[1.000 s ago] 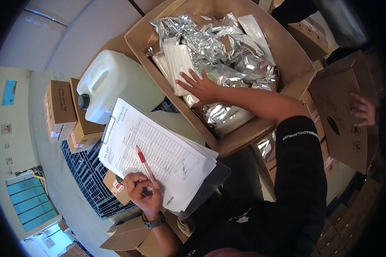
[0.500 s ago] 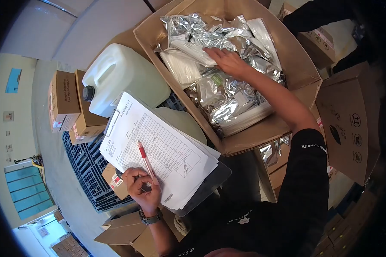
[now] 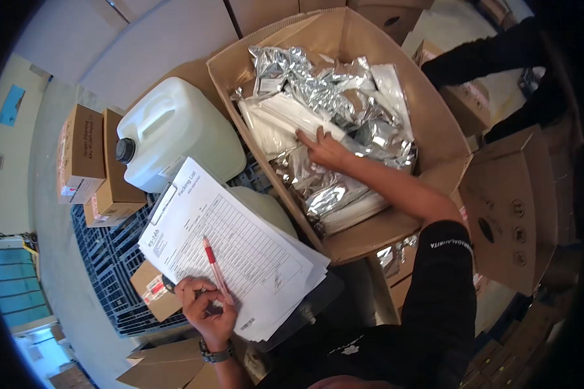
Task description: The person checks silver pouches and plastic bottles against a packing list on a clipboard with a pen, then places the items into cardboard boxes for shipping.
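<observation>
While I stand in this storeroom, small boxes (image 3: 81, 149) are at nine o'clock, beside a blue pallet (image 3: 107, 285). At ten o'clock sits a cloudy jug (image 3: 194, 133) with a black cap.

At seven o'clock, the worker's left hand (image 3: 206, 308) has its fingers curled around the end of a red pen (image 3: 217, 269), over the lower left edge of a printed sheet (image 3: 259, 259) on a clipboard (image 3: 321, 299). The pen looks light and easy to hold at its red grip; the loose sheets would probably slide unless pressed near the clip.

At twelve o'clock, inside a deep carton (image 3: 435, 129), a long white pack (image 3: 291, 111) lies slantwise across silver foil bags (image 3: 334, 94). It seems light, bendable and a little slick, so I would take it across the middle or by both ends. The bags look crinkly and slippery, better held by the body than by a loose corner.

The right hand (image 3: 328, 152), at one o'clock, touches the white pack's lower edge; whether it grips, I cannot tell. A second carton (image 3: 499, 214) stands at three o'clock.
</observation>
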The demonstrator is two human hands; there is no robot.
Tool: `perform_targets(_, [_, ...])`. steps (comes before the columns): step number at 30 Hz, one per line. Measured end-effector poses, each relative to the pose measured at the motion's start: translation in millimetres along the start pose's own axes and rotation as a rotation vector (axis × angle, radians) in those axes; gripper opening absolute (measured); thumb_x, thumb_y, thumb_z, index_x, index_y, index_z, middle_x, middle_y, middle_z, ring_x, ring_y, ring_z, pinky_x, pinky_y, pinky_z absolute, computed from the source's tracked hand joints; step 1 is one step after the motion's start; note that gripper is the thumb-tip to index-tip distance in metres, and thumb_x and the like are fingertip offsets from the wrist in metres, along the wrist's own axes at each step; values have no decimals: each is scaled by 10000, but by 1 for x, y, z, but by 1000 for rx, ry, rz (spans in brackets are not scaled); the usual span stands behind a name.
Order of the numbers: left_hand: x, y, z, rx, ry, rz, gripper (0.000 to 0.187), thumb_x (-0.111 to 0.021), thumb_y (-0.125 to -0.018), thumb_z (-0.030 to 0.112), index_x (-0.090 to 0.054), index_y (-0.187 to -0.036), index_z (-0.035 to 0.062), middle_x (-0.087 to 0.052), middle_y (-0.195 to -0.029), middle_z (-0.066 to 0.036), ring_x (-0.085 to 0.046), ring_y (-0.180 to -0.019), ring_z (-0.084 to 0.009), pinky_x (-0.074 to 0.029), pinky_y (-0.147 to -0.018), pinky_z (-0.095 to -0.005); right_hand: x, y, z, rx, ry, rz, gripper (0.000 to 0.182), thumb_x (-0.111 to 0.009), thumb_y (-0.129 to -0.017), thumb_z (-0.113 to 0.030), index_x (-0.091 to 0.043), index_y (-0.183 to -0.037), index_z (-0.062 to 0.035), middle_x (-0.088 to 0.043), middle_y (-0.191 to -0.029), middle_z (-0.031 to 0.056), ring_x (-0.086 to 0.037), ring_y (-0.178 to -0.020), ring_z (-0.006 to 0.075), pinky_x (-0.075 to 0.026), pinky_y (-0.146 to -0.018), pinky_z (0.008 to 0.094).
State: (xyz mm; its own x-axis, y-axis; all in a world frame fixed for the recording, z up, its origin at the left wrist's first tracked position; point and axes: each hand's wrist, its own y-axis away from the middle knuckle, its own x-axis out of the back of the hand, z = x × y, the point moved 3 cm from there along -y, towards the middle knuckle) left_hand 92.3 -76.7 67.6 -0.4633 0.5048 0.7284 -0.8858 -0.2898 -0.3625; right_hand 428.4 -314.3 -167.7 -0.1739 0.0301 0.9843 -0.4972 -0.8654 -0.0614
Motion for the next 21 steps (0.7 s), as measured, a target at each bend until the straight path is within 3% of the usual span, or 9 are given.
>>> perform_targets(3, [1,0,-1,14,16,11,173,-701,-676,81,-535,-647,44,-579,-838,-72,-518,-936,-315,-397,-924,-450,71,-13,-19,-33,-219,-153,101,-694,-737,-88,-744,-771,-8,-554,-1350,197,-698,-866,454,-587,-652,439])
perform_targets(5, [2,2,-9,45,60,39,145,-704,-582,83,-565,-617,98,-573,-847,-47,-519,-962,-318,-407,-892,-455,98,-15,-36,94,-349,-350,429,-718,-817,-167,-670,-1203,14,-670,-1139,254,-720,-862,367,-574,-746,448])
perform_targets(8, [3,2,-6,104,48,-2,172,-713,-602,133,-546,-601,93,-570,-852,-50,-495,-971,-315,-391,-863,-449,156,-28,-11,121,-904,-801,564,-740,-833,-274,-608,-1302,9,-646,-1207,271,-707,-943,382,-567,-828,441])
perform_targets(10, [5,3,-7,104,57,-11,175,-713,-604,135,-545,-599,88,-569,-856,-50,-491,-978,-314,-385,-871,-454,150,-33,41,-257,-561,-46,596,-752,-833,-361,-621,-1288,0,-645,-1244,238,-682,-1043,376,-542,-926,458])
perform_targets(12, [4,4,-7,127,46,-4,180,-716,-602,138,-548,-603,72,-564,-864,-47,-484,-986,-311,-367,-889,-468,161,-27,69,-425,251,293,650,-785,-791,-430,-640,-1256,0,-658,-1252,212,-647,-1131,385,-520,-977,477])
perform_targets(16, [3,7,-12,118,36,-8,175,-715,-591,133,-556,-613,62,-560,-856,-47,-485,-986,-314,-367,-892,-459,62,-1,105,-669,161,-253,735,-800,-736,-537,-658,-1233,-16,-692,-1204,193,-650,-1133,398,-517,-983,492])
perform_targets(18, [1,7,-9,105,31,-3,176,-714,-590,132,-555,-609,61,-560,-854,-49,-484,-985,-316,-368,-893,-460,59,-24,108,-417,-165,-613,796,-811,-681,-593,-664,-1213,-19,-696,-1171,199,-668,-1104,387,-543,-935,489])
perform_targets(20, [1,8,-12,106,34,14,177,-716,-598,134,-554,-600,62,-559,-843,-54,-482,-980,-321,-371,-895,-464,62,-50,136,-644,-314,-280,683,-792,-731,-513,-670,-1182,-14,-708,-1115,213,-699,-1011,387,-552,-904,501])
perform_targets(21, [3,8,-11,95,17,-1,177,-716,-598,134,-554,-600,62,-559,-843,-54,-482,-980,-321,-371,-895,-464,66,-62,142,-742,-333,-54,741,-784,-753,-438,-577,-1323,-14,-618,-1278,280,-647,-1122,424,-550,-899,535])
